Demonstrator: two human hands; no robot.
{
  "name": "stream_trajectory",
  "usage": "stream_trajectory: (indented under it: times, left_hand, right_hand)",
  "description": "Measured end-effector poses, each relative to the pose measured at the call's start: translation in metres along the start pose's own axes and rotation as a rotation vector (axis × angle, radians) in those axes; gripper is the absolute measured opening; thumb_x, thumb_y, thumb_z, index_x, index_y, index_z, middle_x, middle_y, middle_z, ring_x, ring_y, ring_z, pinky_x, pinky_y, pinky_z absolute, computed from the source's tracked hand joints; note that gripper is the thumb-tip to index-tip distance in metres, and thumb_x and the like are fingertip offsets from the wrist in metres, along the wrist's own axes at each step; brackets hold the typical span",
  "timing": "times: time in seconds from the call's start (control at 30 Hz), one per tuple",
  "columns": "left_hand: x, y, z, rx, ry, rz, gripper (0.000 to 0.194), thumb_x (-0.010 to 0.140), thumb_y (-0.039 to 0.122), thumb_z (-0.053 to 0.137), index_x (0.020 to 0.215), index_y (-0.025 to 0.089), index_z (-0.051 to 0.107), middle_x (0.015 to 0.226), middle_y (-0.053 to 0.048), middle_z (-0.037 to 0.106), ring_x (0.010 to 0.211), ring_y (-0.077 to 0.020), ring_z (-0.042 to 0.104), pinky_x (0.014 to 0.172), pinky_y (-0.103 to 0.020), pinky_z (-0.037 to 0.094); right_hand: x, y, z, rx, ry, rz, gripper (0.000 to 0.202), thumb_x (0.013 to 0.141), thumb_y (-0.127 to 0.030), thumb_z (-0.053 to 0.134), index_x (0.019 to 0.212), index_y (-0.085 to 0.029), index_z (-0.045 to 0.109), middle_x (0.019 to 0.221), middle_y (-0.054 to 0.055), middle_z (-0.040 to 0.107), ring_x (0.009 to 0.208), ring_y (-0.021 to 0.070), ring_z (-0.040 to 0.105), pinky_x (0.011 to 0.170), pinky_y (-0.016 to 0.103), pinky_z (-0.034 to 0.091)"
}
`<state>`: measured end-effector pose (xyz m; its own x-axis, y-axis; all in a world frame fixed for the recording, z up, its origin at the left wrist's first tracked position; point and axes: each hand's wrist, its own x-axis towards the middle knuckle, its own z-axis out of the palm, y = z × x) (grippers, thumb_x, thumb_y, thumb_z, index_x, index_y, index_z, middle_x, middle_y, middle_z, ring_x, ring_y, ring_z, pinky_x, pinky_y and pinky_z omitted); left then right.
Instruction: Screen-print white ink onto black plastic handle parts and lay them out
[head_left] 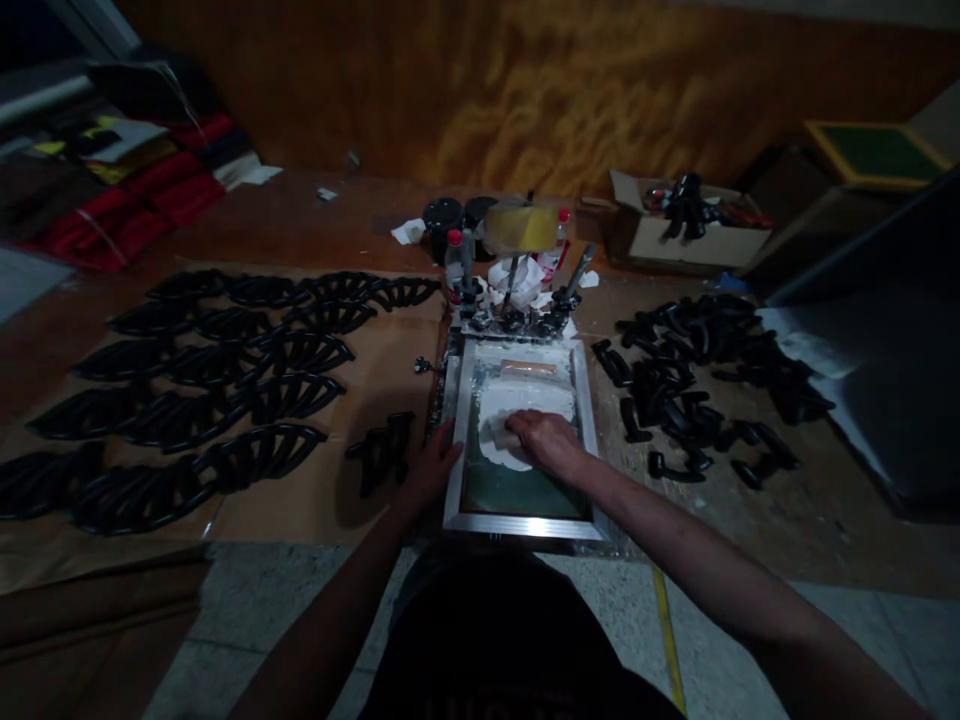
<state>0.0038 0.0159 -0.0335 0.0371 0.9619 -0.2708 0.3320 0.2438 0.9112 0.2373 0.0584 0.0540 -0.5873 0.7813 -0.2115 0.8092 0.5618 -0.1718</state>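
Observation:
In front of me lies a metal-framed screen (532, 526) with white paste (517, 396) spread over its green mesh (517, 492). My right hand (545, 438) is closed on a pale, flat scraper (504, 436), which touches the paste. Along the left side of the frame rests my left hand (439, 462); its fingers are dim and partly merged with the frame edge. A wooden-handled strip (529, 369) lies across the top of the screen. Behind the frame stand black clamps (512, 318).
Rows of black curved parts (262, 455) cover the cardboard at left. Loose black parts (675, 380) are heaped at right. Behind the screen stand red-capped bottles (454, 262) and black tubs (442, 222). An open cardboard box (679, 243) sits at the back right.

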Motion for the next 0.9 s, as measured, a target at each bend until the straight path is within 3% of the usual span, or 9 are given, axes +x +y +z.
stream_trajectory:
  times: [0.13,0.23,0.37,0.5,0.57,0.63,0.73,0.8,0.9]
  left_hand:
    - [-0.001,-0.002,0.002,-0.019,0.021,-0.022,0.056,0.089,0.039,0.056,0.139,0.014,0.051,0.131,-0.015,0.064,0.122,-0.0280,0.060,0.106,-0.044,0.046]
    - [-0.002,-0.002,0.002,-0.052,0.021,-0.028,0.055,0.089,0.038,0.055,0.139,0.015,0.051,0.132,-0.015,0.063,0.120,-0.0275,0.061,0.103,-0.043,0.047]
    - [-0.003,0.002,0.002,-0.082,0.036,-0.059,0.059,0.087,0.037,0.058,0.140,0.013,0.050,0.123,-0.015,0.068,0.105,-0.0269,0.067,0.095,-0.042,0.052]
    - [-0.007,0.015,0.000,-0.065,0.043,-0.103,0.059,0.086,0.036,0.058,0.140,0.013,0.051,0.114,-0.013,0.072,0.100,-0.0252,0.068,0.089,-0.038,0.054]
    - [-0.010,0.025,-0.004,-0.023,0.033,-0.112,0.061,0.086,0.039,0.057,0.141,0.014,0.049,0.106,-0.012,0.073,0.094,-0.0245,0.069,0.085,-0.036,0.054]
    - [-0.014,0.037,-0.010,0.022,0.003,-0.113,0.067,0.086,0.042,0.057,0.145,0.013,0.045,0.095,-0.009,0.073,0.085,-0.0241,0.069,0.079,-0.036,0.055]
    - [-0.021,0.059,-0.022,0.047,0.007,-0.044,0.064,0.085,0.046,0.055,0.141,0.014,0.050,0.098,-0.009,0.073,0.090,-0.0246,0.067,0.080,-0.035,0.054]
    - [-0.024,0.077,-0.030,0.034,0.065,0.013,0.053,0.086,0.050,0.050,0.125,0.017,0.063,0.107,-0.008,0.071,0.099,-0.0245,0.065,0.085,-0.034,0.053]
    - [-0.022,0.108,-0.038,0.009,0.162,0.093,0.048,0.092,0.051,0.037,0.105,0.019,0.069,0.105,-0.007,0.070,0.100,-0.0230,0.064,0.086,-0.034,0.054]
  right_hand:
    - [-0.018,0.009,-0.002,0.065,-0.045,-0.235,0.027,0.080,-0.009,0.055,0.101,-0.021,0.067,0.100,0.005,0.071,0.092,0.0195,0.064,0.072,0.026,0.043]
    - [-0.012,0.013,-0.002,0.065,0.042,-0.173,0.021,0.078,-0.011,0.058,0.095,-0.021,0.068,0.094,0.005,0.072,0.090,0.0211,0.064,0.071,0.028,0.043]
    - [-0.019,0.008,0.025,0.011,0.212,-0.193,0.030,0.082,-0.013,0.056,0.110,-0.015,0.067,0.110,0.012,0.071,0.097,0.0240,0.064,0.077,0.032,0.047]
    - [-0.029,0.006,0.031,0.101,0.155,-0.254,0.030,0.083,-0.013,0.056,0.110,-0.018,0.068,0.104,0.009,0.071,0.092,0.0217,0.065,0.077,0.030,0.048]
    - [-0.017,0.007,0.014,0.151,0.149,-0.160,0.032,0.084,-0.014,0.056,0.113,-0.020,0.067,0.103,0.008,0.071,0.094,0.0213,0.066,0.078,0.028,0.048]
    - [0.004,0.014,-0.010,0.179,0.208,-0.034,0.042,0.087,-0.018,0.057,0.129,-0.022,0.060,0.116,0.008,0.069,0.102,0.0225,0.065,0.082,0.029,0.048]
    - [0.029,0.043,-0.046,0.234,0.339,0.106,0.061,0.086,-0.023,0.065,0.145,-0.024,0.047,0.126,0.009,0.065,0.105,0.0248,0.064,0.087,0.033,0.049]
    - [0.030,0.077,-0.063,0.315,0.476,0.200,0.060,0.084,-0.024,0.068,0.141,-0.021,0.051,0.118,0.008,0.069,0.096,0.0232,0.066,0.084,0.033,0.051]
    - [0.007,0.124,-0.066,0.411,0.741,0.431,0.030,0.088,-0.020,0.062,0.116,-0.012,0.068,0.095,0.009,0.074,0.079,0.0190,0.067,0.076,0.031,0.053]
